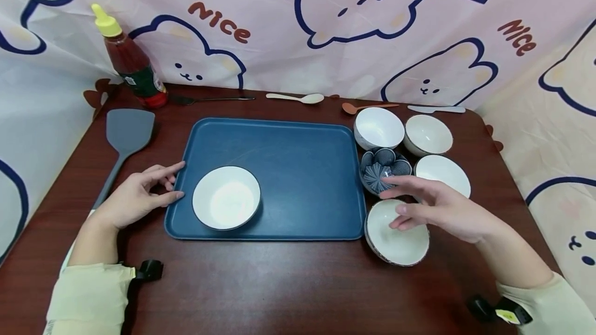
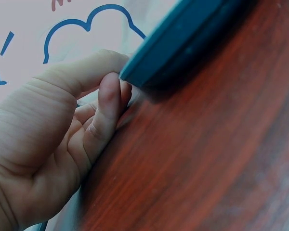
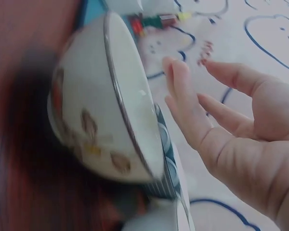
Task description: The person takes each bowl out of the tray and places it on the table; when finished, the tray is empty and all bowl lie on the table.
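My left hand [image 1: 135, 195] is at the left rim of a blue rectangular tray [image 1: 298, 180], its thumb and index finger spread along the edge. In the left wrist view, the thumb tip touches the tray's edge [image 2: 154, 53], with other fingers bent beneath. A white dark-rimmed bowl [image 1: 226, 198] stands on the tray's left part. My right hand [image 1: 442, 208] hovers above a cream bowl [image 1: 396, 242] beside the tray's right front corner. Its fingers are apart from that bowl and hold nothing; the right wrist view shows the bowl's patterned outside [image 3: 91, 110].
Right of the tray stand a blue patterned bowl [image 1: 378, 176] and white bowls [image 1: 379, 128], [image 1: 428, 136], [image 1: 442, 173]. Along the back lie a dark fork [image 1: 209, 99], cream spoon [image 1: 298, 98], brown spoon [image 1: 356, 108] and white knife [image 1: 437, 109]. A sauce bottle [image 1: 135, 66] and grey spatula [image 1: 128, 131] are left.
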A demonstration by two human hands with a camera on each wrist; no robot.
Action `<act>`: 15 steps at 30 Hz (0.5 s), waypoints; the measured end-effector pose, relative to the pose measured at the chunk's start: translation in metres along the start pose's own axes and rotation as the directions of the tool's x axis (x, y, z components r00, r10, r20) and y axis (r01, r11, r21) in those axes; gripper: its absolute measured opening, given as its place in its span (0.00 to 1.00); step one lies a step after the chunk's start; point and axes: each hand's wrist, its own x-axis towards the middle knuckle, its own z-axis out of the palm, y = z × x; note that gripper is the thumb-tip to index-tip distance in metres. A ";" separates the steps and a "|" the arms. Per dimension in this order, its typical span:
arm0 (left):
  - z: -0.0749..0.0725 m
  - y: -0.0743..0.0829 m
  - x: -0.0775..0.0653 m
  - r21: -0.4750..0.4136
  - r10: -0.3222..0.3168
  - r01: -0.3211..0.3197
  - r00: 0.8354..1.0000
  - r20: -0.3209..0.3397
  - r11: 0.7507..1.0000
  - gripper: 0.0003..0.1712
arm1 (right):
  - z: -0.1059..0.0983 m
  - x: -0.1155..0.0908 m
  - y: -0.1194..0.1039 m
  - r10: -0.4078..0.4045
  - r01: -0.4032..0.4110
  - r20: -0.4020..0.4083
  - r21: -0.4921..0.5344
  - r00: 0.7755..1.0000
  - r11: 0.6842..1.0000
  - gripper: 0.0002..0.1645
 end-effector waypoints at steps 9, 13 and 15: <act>0.000 0.000 0.000 0.004 0.004 -0.004 1.000 -0.004 1.000 0.35 | 0.024 0.052 -0.023 0.018 -0.017 0.072 -0.016 0.997 1.000 0.35; 0.000 0.001 0.000 0.004 -0.003 0.003 1.000 -0.002 1.000 0.35 | 0.038 0.075 -0.034 0.027 -0.027 0.102 -0.003 0.994 1.000 0.35; -0.001 0.000 0.000 0.005 -0.010 0.010 1.000 -0.001 1.000 0.35 | 0.044 0.087 -0.039 0.032 -0.033 0.114 0.011 0.993 0.999 0.35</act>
